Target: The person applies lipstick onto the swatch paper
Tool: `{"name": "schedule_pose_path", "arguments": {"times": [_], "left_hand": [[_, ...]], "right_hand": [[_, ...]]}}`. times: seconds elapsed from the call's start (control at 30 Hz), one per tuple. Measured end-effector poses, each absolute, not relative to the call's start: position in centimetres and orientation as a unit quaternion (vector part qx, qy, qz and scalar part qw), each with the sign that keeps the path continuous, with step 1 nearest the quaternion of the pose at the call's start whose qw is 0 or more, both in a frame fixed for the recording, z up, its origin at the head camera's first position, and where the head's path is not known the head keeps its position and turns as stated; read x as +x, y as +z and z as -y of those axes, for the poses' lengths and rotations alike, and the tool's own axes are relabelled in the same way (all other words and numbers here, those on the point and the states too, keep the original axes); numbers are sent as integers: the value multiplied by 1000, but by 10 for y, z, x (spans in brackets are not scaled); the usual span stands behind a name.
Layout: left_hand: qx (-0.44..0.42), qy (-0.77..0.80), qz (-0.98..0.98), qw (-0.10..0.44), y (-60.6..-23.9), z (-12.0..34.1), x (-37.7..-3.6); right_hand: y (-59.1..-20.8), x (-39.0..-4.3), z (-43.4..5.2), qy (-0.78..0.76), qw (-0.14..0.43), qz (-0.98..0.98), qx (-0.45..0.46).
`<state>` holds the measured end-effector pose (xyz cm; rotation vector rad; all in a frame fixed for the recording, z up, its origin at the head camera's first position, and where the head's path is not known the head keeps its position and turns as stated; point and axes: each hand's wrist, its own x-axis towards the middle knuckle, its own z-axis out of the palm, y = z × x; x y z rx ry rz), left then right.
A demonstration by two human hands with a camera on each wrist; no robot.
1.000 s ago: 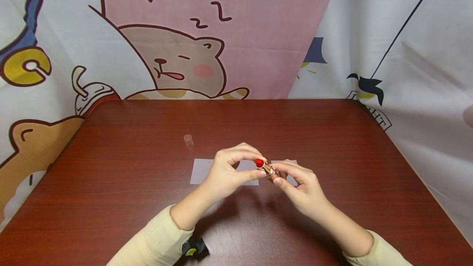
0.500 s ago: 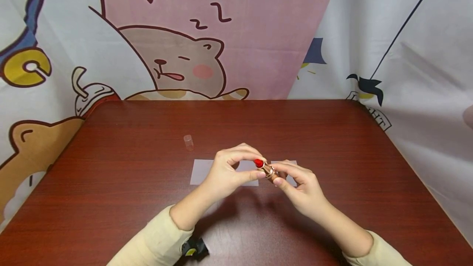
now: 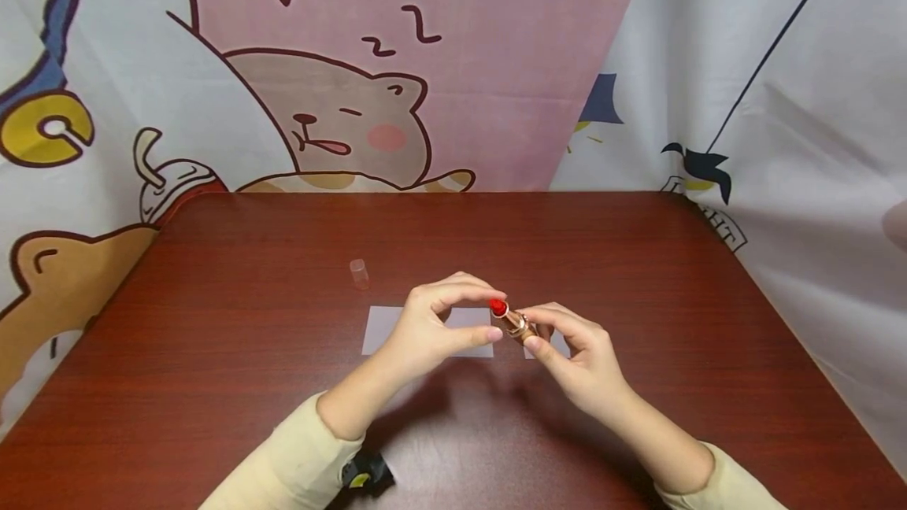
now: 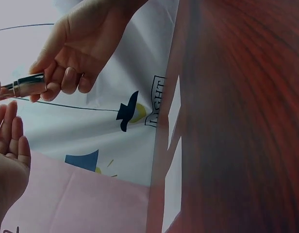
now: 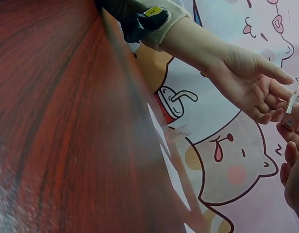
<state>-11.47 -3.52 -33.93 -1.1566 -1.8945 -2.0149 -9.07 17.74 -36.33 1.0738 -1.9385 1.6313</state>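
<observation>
An uncapped lipstick [image 3: 516, 324] with a red tip and gold-coloured tube is held tilted above the table. My right hand [image 3: 584, 352] pinches its base between thumb and fingers. Around the red end, my left hand [image 3: 432, 329] has its thumb and index finger spread apart, with a gap between them and the tube. The right wrist view shows the left hand [image 5: 241, 80] with loosely extended fingers beside the lipstick [image 5: 290, 109]. In the left wrist view the right hand [image 4: 84, 48] grips the lipstick [image 4: 30, 85]. A clear cap [image 3: 359, 274] stands on the table, left of the hands.
White paper pieces [image 3: 381, 327] lie on the brown table [image 3: 248, 297] beneath the hands, partly hidden by them. A black wrist device [image 3: 367, 472] sits at the left sleeve. A printed cloth [image 3: 496, 61] hangs behind the table.
My left thumb and index finger have parted from the lipstick and opened wider, the hand shifting slightly left. The right hand still holds the lipstick in nearly the same place.
</observation>
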Motion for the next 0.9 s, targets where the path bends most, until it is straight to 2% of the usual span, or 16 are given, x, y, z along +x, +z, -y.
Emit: {"name": "schedule_pose_path", "arguments": {"times": [0.37,0.6,0.9], "left_hand": [[-361,-670,645,78,-342,56,-118],[-345,-644,676,100,-344,79,-120],[-317,-627,705,97,-355,109,-121]], "right_hand": [[-360,-90,-178,600,206,689,352],[-358,-92,-175,605,216,682,349],[-353,-96,-167,610,232,674,348]]}}
